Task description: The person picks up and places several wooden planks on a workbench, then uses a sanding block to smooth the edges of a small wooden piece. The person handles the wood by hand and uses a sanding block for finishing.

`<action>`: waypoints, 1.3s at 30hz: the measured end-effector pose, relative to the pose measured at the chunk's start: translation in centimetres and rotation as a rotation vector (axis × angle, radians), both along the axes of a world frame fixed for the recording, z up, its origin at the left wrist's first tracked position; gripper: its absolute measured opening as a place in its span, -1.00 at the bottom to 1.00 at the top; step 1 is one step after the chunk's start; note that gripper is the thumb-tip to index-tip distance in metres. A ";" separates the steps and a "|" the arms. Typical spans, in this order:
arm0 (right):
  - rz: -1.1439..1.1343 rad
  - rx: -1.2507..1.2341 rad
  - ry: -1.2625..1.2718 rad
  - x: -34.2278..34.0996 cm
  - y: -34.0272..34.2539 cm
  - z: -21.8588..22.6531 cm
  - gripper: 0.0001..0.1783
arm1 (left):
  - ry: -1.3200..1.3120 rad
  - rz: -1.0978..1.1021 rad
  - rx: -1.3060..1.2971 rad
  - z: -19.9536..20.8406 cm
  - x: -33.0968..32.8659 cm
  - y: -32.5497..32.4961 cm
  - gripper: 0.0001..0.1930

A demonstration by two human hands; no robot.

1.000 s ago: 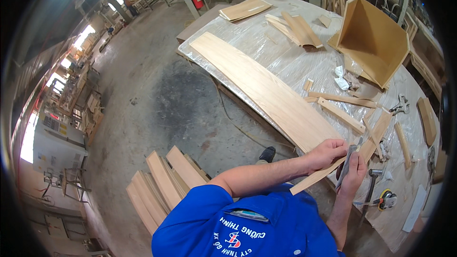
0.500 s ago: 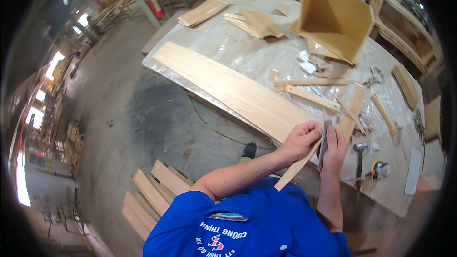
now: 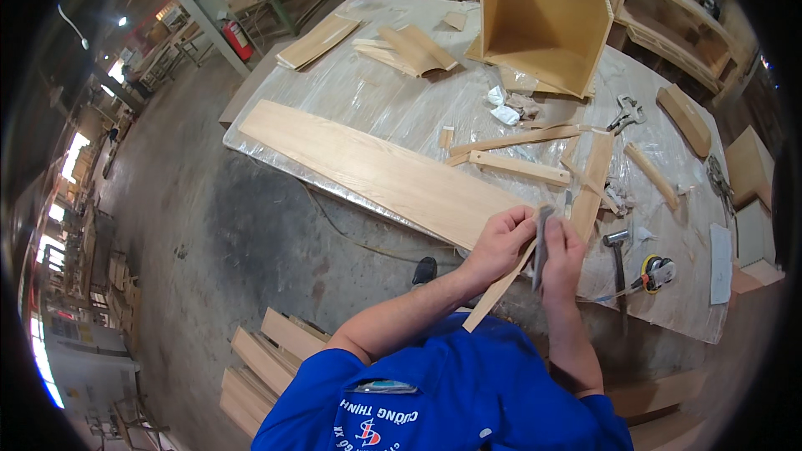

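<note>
My left hand (image 3: pixel 505 242) is closed round a thin pale strip of wood (image 3: pixel 493 299), whose lower end slants down towards my body. Close beside it, my right hand (image 3: pixel 563 252) grips a folded grey sheet of sandpaper (image 3: pixel 541 244), pressed against the strip's upper part. The strip's far end is hidden by the fingers and the sheet. Just past my left hand lies a long pale board (image 3: pixel 376 169) along the table's near edge. Beyond my right hand, a wooden strip (image 3: pixel 595 188) rests on the plastic-covered table (image 3: pixel 334 92).
A hammer (image 3: pixel 616 255) and a round sander (image 3: pixel 657 274) lie right of my right hand. Farther off are an open wooden box (image 3: pixel 543 25), a locking clamp (image 3: pixel 626 113), a drilled wooden bar (image 3: pixel 518 168) and veneer pieces (image 3: pixel 317 40). Boards (image 3: pixel 259 359) are stacked on the floor at left.
The view has shifted, so the table and its things sit further left in the picture. Both hands keep their hold on the strip and the sandpaper, with only slight movement.
</note>
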State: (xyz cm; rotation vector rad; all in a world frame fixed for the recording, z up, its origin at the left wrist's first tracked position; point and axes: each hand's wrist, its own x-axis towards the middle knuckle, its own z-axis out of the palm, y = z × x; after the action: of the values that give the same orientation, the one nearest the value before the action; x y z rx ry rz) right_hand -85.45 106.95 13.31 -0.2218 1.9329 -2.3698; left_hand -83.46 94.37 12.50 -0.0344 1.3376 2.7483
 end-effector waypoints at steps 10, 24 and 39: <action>-0.031 0.025 -0.010 2.0 -0.1 -0.8 -0.70 | -0.016 0.012 -0.030 0.1 1.8 -0.5 -0.80; -0.057 0.036 -0.085 0.7 -1.7 -0.8 -0.71 | 0.019 0.070 -0.106 -1.7 2.9 -1.8 -0.79; -0.138 -0.052 -0.063 -6.5 2.4 -2.7 -0.61 | -0.082 0.123 -0.095 -1.8 -1.3 0.3 -0.81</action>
State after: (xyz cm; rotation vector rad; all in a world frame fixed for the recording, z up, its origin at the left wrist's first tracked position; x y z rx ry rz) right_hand -91.97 109.35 10.64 -0.0158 1.9192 -2.4815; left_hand -84.77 94.63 10.66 -0.2406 1.4901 2.7449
